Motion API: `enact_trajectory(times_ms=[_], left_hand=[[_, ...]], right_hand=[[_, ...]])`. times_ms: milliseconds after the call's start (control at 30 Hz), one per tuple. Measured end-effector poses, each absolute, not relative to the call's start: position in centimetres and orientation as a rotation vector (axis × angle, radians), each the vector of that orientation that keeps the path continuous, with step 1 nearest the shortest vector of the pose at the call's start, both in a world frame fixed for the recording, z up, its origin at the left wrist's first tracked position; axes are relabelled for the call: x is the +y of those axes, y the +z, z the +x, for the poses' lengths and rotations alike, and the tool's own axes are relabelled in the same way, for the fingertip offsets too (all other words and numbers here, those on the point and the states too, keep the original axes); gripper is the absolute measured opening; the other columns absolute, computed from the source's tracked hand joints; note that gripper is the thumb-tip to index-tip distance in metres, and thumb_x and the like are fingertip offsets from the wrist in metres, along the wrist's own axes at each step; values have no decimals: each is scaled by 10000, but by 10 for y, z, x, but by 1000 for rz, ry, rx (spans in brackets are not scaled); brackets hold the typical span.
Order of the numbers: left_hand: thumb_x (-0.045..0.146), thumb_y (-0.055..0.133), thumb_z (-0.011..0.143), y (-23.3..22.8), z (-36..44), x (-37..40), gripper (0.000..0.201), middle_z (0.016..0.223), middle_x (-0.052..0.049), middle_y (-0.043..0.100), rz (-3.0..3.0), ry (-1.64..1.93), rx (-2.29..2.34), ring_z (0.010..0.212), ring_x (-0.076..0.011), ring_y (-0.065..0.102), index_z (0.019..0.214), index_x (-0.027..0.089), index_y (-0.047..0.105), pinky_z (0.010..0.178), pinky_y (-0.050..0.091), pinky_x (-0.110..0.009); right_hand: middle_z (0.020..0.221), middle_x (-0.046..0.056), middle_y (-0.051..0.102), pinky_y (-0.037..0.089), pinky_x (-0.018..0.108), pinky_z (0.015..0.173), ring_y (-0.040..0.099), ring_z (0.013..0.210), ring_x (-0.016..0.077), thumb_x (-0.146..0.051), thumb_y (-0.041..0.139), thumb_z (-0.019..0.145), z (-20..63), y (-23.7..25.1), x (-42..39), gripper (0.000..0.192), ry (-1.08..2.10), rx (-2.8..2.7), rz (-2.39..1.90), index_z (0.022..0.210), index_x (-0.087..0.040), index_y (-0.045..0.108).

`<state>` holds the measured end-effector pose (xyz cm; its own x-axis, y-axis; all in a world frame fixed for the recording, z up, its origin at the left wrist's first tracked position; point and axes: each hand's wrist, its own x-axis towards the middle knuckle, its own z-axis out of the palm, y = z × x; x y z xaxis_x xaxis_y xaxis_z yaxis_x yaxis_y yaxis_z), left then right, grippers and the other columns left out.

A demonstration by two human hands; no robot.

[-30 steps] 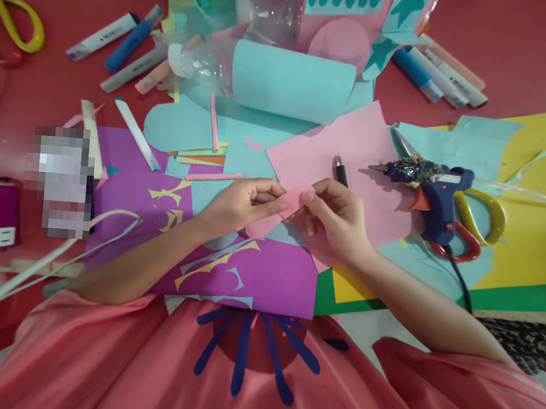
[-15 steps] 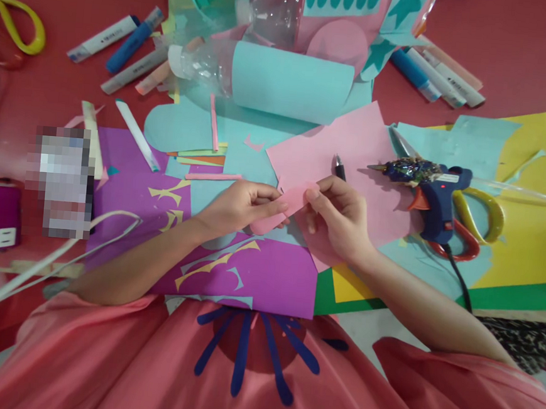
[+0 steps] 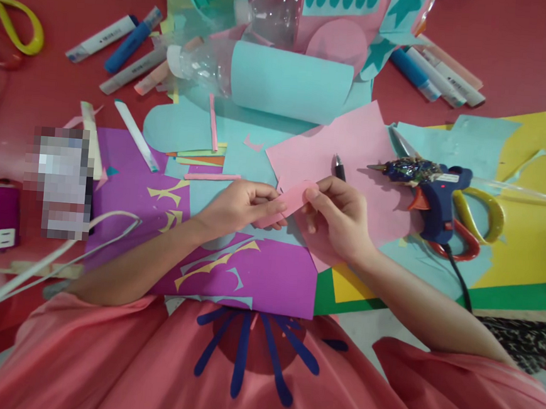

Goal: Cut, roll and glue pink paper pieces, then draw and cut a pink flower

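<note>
A small pink paper strip [image 3: 294,197] with a rounded end is pinched at both ends over the table. My left hand [image 3: 242,207] closes thumb and fingers on its lower left part. The upper right end sits between thumb and forefinger of my right hand [image 3: 341,213]. Beneath the hands lie a larger pink sheet [image 3: 368,136], light blue paper [image 3: 249,152] and a purple sheet [image 3: 286,275] with curved yellow and blue scraps. A black pen tip [image 3: 339,168] shows just above my right hand. Behind, a plastic bottle wrapped in light blue paper [image 3: 292,81] lies sideways.
At right, a blue hot glue gun [image 3: 441,202] rests over scissors with yellow and red handles [image 3: 492,215]. Markers lie at back left [image 3: 101,38] and back right [image 3: 446,79]. A pink decorated bottle [image 3: 339,20] is at the back. A white cable [image 3: 26,273] crosses the left side.
The pink strip has shifted slightly in my left fingers, and less of its lower end shows below them. My right hand keeps nearly the same place.
</note>
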<state>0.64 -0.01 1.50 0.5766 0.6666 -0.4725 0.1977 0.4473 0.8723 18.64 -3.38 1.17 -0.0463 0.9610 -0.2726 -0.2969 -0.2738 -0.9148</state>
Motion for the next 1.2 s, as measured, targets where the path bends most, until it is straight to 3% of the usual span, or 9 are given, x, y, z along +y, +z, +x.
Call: enact_trajectory(times_ms=[500,733,900,1133,1200], left_hand=[[409,713,777,18,6,0,304,670,-18,710,1142,323,927,630,-115,665,648,150,622,548,496,-186],[446,748,741,18,9,0,355,522,-7,623,1117,359,936,604,-132,663,623,157,578,555,519,-204],[527,724,737,18,11,-3,405,607,-15,662,1111,422,1014,555,-113,623,661,163,564,506,487,-204],[447,641,755,17,16,-9,308,607,25,575,1180,484,1019,611,-112,599,664,185,508,546,463,-204],[380,572,768,18,17,-9,265,563,49,468,1305,507,1023,547,-79,490,618,189,465,522,391,-201]], right_hand=[[515,-54,615,362,186,335,476,328,50,-476,804,724,188,11,-35,376,1579,-797,-1146,632,-188,581],[502,-61,588,365,181,345,487,337,49,-505,768,755,189,11,-34,400,1565,-872,-1161,645,-190,547],[598,-83,593,367,184,339,502,345,47,-554,731,774,187,11,-36,398,1591,-953,-1147,827,-207,544],[524,-66,537,368,184,358,509,376,59,-613,668,803,186,10,-37,453,1642,-1165,-1169,698,-201,512],[499,-62,533,370,191,369,506,380,67,-602,644,829,187,10,-37,444,1625,-1193,-1179,688,-207,500]])
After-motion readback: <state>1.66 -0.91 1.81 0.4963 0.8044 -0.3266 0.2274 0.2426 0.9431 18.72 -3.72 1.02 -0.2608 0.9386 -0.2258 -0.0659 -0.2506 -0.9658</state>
